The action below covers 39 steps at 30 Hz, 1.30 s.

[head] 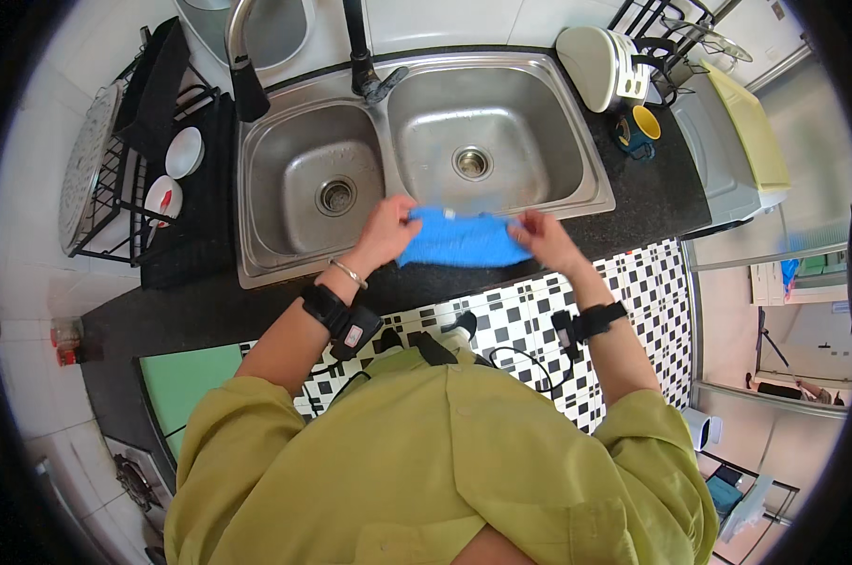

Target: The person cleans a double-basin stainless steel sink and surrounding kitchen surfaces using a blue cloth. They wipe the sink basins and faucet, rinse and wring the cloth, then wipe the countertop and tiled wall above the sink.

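A blue cloth [461, 240] is stretched between my two hands over the front rim of the double stainless-steel sink [426, 201]. My left hand [389, 229] pinches the cloth's left upper corner, near the divider between the basins. At the right end, my right hand [544, 239] grips the other corner between thumb and fingers. The cloth is slightly blurred, with a small white tag on its top edge. Both basins stand behind it, their drains [472, 163] uncovered. A black faucet [369, 81] rises at the back between the basins.
On the left, a black dish rack [126, 205] holds a patterned tray and white bowls [184, 152]. A pull-down faucet [248, 92] hangs over the left basin's back corner. A dark mug [636, 133] and a white knife block [595, 67] occupy the right counter. Another person [786, 388] is visible far right.
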Each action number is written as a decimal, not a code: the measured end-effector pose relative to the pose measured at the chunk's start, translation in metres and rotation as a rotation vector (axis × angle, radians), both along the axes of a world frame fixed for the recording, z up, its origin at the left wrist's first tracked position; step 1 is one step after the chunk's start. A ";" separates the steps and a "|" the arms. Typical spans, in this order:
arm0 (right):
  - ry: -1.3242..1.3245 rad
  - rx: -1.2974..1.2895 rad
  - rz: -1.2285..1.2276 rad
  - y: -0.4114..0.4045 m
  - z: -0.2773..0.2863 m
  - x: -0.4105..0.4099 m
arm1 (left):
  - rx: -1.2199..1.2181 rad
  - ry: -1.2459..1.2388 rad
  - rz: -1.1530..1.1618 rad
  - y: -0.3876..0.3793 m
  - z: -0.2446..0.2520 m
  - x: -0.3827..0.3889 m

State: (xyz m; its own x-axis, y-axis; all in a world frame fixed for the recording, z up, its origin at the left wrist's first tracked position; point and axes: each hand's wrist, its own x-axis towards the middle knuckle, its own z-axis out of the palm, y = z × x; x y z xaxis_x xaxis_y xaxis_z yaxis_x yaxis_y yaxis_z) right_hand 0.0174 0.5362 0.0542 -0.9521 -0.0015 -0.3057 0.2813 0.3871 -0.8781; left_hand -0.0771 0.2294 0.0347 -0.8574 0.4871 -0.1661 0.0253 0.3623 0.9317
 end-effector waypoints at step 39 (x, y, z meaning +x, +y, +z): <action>-0.035 0.652 0.081 0.010 -0.004 0.050 | -0.442 0.431 -0.046 -0.005 0.000 0.051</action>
